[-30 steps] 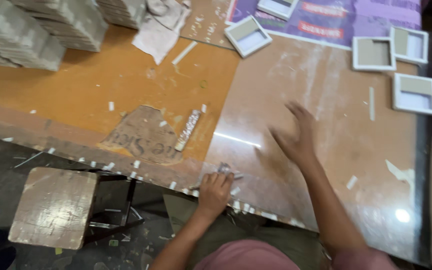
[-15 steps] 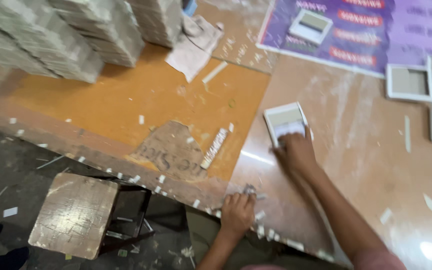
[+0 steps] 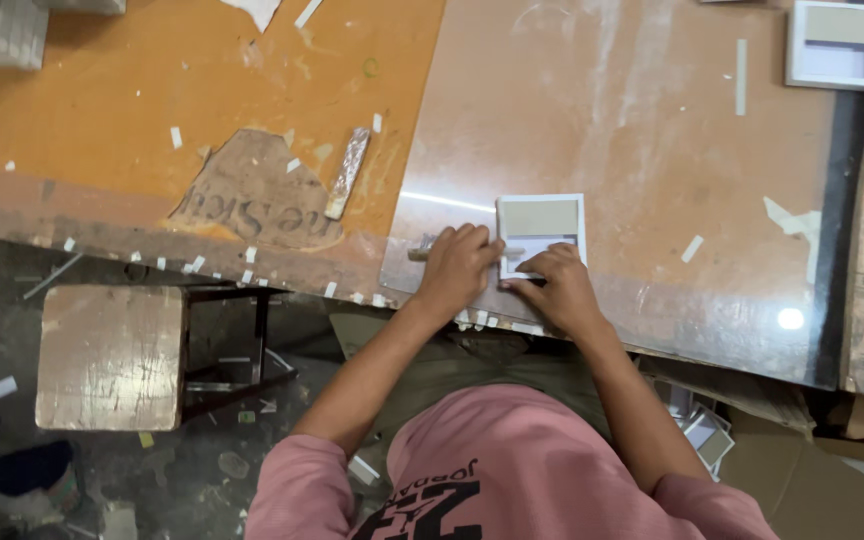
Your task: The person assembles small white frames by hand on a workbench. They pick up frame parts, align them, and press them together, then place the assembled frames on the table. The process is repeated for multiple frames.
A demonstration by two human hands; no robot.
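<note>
Now left hand (image 3: 457, 268) fisted around thin stick (image 3: 422, 254); right hand (image 3: 557, 285) pressed flat, fingers together, on small white box (image 3: 541, 225).

Overhead view of a worktable, left hand (image 3: 457, 268) gripping a thin stick-like tool (image 3: 422, 254), right hand (image 3: 557, 285) pressing on a small white square frame (image 3: 541, 225) near the glass sheet (image 3: 632, 150) edge, second white frame (image 3: 835, 44) far right, wooden stool (image 3: 109, 355) below left.

White-framed tan box (image 3: 540, 218), orange table (image 3: 152, 90)
</note>
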